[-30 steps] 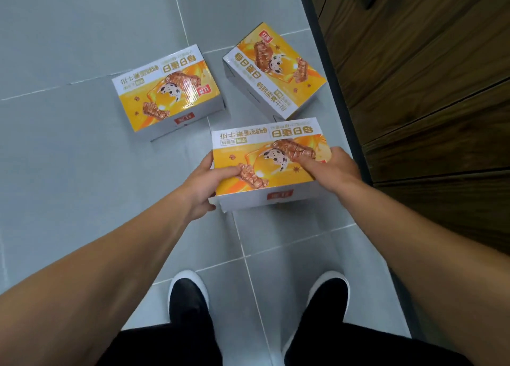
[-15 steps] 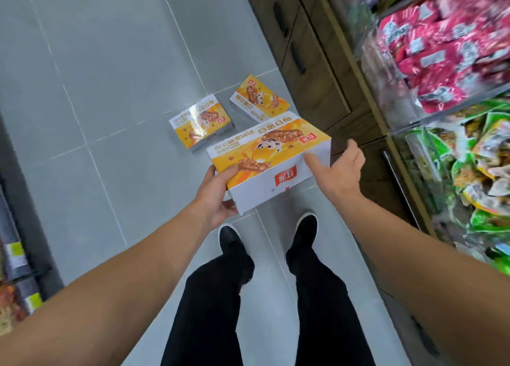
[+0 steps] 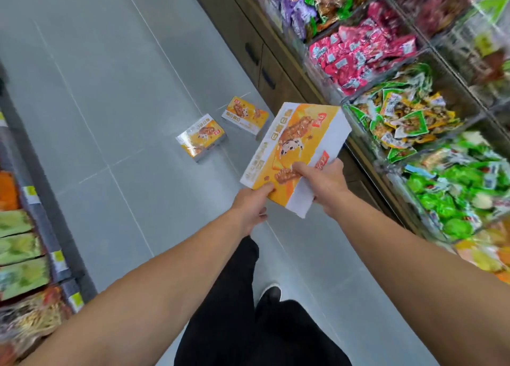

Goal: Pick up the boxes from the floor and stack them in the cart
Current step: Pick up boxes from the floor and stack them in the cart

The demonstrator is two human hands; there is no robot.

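Carrying is the step in hand: left hand [image 3: 249,211] and right hand [image 3: 325,184] grip an orange snack box [image 3: 295,150] aloft, thumbs curled over its top. Two more boxes [image 3: 201,137] lie on the floor [image 3: 110,103]. With no cart in view, the next move probably calls for turning to find it.

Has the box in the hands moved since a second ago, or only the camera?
Yes. The held box was down at floor level beside the two floor boxes; now it is lifted clear of them and turned, near the snack bins.
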